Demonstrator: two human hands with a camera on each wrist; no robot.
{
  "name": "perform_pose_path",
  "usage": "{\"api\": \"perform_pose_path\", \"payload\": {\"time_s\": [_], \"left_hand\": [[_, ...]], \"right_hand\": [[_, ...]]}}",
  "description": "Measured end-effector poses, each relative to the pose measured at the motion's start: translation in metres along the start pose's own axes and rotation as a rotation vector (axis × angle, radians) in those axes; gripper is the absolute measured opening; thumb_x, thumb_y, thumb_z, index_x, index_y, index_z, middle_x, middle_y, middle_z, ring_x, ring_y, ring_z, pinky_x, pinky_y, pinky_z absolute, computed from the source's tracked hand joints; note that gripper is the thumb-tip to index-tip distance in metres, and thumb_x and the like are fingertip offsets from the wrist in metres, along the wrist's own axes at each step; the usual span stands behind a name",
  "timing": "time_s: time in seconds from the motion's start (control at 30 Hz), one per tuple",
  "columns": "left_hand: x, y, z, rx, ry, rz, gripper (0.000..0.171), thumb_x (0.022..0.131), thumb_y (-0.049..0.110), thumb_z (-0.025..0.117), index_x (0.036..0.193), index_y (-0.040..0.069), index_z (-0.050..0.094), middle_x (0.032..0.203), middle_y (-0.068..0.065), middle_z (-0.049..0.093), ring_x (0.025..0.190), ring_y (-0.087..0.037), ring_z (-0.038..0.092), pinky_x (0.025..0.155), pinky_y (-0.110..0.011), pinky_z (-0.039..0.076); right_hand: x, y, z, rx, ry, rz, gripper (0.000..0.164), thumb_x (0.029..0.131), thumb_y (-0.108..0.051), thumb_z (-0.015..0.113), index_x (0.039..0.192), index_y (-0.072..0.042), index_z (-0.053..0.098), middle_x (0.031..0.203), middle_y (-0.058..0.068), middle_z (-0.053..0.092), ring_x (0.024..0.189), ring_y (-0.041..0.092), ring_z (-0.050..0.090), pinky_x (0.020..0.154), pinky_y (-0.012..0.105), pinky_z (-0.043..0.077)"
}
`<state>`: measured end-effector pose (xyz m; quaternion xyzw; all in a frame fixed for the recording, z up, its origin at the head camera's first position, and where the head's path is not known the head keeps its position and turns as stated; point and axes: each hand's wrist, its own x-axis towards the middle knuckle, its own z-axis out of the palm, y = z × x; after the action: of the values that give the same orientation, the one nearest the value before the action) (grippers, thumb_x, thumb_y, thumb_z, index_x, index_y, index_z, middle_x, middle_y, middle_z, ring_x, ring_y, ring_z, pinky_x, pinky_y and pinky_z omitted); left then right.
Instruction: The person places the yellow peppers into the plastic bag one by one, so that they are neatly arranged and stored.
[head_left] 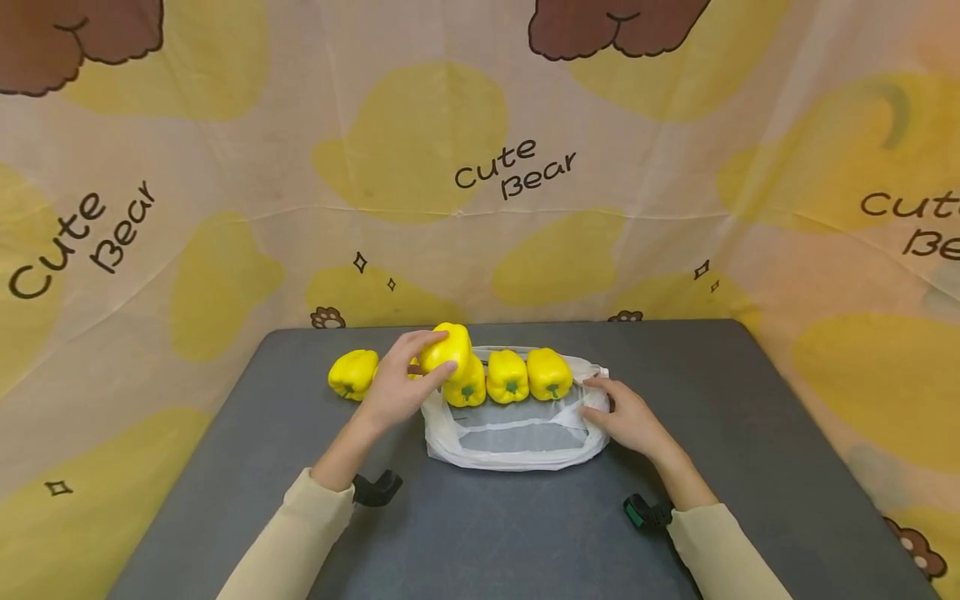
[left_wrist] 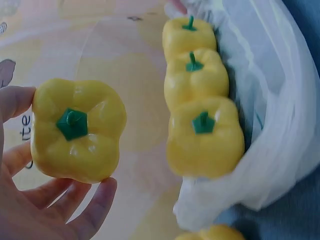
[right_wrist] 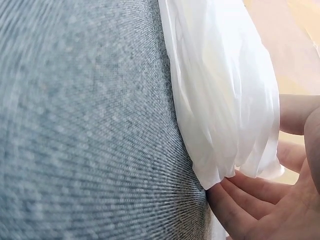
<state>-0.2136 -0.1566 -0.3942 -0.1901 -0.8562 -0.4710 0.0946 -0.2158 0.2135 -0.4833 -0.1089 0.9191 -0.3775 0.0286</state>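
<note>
My left hand (head_left: 401, 375) holds a yellow bell pepper (left_wrist: 77, 131) between thumb and fingers, raised near the left rim of a white plastic bag (head_left: 517, 461). In the left wrist view its green stem faces the camera. The bag lies spread with its mouth wide. Inside, along its far side, three yellow bell peppers (head_left: 507, 377) stand in a row, stems toward me. On the right, my right hand (head_left: 630, 417) grips the bag's edge, thumb and fingers around the white plastic in the right wrist view.
Left of the bag, another yellow bell pepper (head_left: 352, 374) lies on the dark grey table (head_left: 510, 533). A bit of yellow shows behind my left hand. A patterned cloth (head_left: 420, 150) hangs beyond the table's far edge. Black straps with mounts sit at both wrists.
</note>
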Motion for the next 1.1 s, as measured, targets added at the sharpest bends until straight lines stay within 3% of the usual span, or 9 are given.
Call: {"api": "perform_pose_path", "payload": {"time_s": [0.47, 0.77, 1.1], "left_hand": [[0.002, 0.011, 0.048, -0.061, -0.078, 0.023, 0.049, 0.094, 0.03, 0.074, 0.14, 0.016, 0.062, 0.141, -0.009, 0.051, 0.124, -0.026, 0.054, 0.089, -0.042, 0.055], [0.002, 0.016, 0.073, -0.071, -0.084, 0.028, 0.049, 0.093, 0.035, 0.074, 0.138, 0.019, 0.064, 0.14, -0.004, 0.055, 0.126, -0.021, 0.051, 0.087, -0.037, 0.057], [-0.002, 0.02, 0.099, -0.099, -0.167, 0.017, 0.051, 0.094, 0.039, 0.072, 0.139, 0.018, 0.063, 0.136, 0.0, 0.057, 0.122, -0.018, 0.052, 0.09, -0.035, 0.055]], "right_hand": [[0.002, 0.003, 0.0, -0.002, -0.004, 0.008, 0.056, 0.096, -0.028, 0.07, 0.143, -0.001, 0.055, 0.144, 0.028, 0.052, 0.129, 0.046, 0.05, 0.108, 0.063, 0.039], [-0.002, 0.003, -0.003, -0.002, 0.01, -0.002, 0.056, 0.095, -0.029, 0.071, 0.142, 0.0, 0.056, 0.141, 0.028, 0.054, 0.125, 0.044, 0.053, 0.104, 0.062, 0.043], [-0.002, 0.003, -0.002, 0.001, 0.018, -0.032, 0.056, 0.096, -0.029, 0.071, 0.141, 0.0, 0.056, 0.14, 0.027, 0.055, 0.121, 0.041, 0.056, 0.101, 0.058, 0.046]]}}
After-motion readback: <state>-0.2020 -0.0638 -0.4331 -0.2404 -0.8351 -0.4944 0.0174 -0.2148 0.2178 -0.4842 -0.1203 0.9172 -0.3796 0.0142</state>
